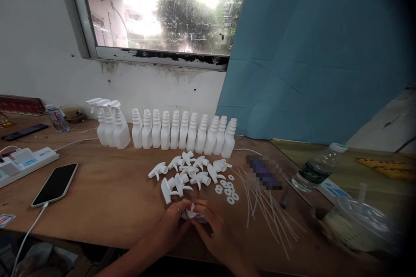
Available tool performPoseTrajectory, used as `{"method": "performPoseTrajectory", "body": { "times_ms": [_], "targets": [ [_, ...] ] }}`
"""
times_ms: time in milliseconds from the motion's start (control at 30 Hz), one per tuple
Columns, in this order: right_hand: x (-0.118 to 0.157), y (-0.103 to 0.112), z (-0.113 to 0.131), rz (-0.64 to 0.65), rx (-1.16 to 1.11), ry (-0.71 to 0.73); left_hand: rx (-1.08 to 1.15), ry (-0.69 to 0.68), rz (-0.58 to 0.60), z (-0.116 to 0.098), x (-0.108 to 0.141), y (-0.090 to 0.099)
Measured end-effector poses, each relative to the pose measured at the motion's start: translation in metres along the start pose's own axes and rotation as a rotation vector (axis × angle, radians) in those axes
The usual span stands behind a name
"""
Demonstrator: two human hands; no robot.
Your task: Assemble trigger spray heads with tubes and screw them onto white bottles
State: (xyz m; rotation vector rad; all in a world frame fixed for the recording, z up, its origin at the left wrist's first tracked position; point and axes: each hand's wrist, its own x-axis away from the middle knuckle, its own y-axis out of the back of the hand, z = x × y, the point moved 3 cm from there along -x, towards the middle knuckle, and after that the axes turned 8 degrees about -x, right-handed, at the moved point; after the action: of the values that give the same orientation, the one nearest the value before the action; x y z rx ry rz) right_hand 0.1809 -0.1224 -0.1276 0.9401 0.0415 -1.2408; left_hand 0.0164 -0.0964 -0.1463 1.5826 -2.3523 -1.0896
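Near the table's front edge, my left hand (pixel 175 220) and my right hand (pixel 211 223) meet around a white spray head (pixel 195 215), fingers closed on it and partly hiding it. Just beyond them lies a loose group of white trigger spray heads (pixel 199 178). White ring washers (pixel 229 191) are scattered to the right of these, with thin white tubes (pixel 266 216) spread further right. A row of open white bottles (pixel 174 131) stands along the back, and several bottles with spray heads fitted (pixel 120 127) stand at its left end.
On the left of the brown table (pixel 107 190) are a phone (pixel 56 184) with a cable, a power strip (pixel 30 165) and a small bottle (pixel 57 119). A water bottle (pixel 316 169), a marker (pixel 285 198) and a lidded cup (pixel 357 223) stand or lie on the right.
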Motion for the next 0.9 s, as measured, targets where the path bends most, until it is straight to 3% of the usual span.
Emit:
{"method": "performPoseTrajectory", "body": {
  "times_ms": [467,900],
  "targets": [
    [-0.0023,-0.0013,0.0057,0.008,0.14,0.09,-0.336,-0.2,-0.162,-0.0029,0.0046,0.0002],
    [-0.0033,-0.0026,0.0045,0.037,0.149,0.086,-0.371,-0.204,-0.138,-0.0053,0.003,-0.0001]
  ]
}}
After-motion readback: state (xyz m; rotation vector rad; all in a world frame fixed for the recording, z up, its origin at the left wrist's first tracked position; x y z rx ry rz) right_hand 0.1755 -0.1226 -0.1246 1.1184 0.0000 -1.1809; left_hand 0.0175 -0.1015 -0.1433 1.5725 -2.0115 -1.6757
